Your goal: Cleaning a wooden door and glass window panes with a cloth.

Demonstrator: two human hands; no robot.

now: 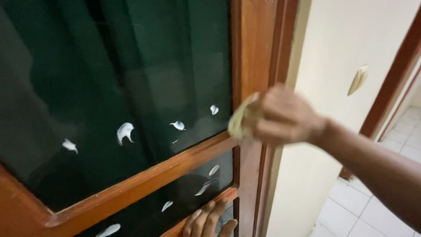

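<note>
The person's right hand (283,116) is bare, with no glove, ring or band visible on it; it shows blurred, its fingers hard to tell apart; the wrist carries no watch or strap; the right forearm (377,166) is uncovered as far as the frame's edge, no sleeve in view; the left hand (209,223) is bare too, four fingers showing, short plain nails, no rings.

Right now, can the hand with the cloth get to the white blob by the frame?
Probably yes. The right hand holds the cloth at the glass edge, and the blob sits just beside it with nothing between.
</note>
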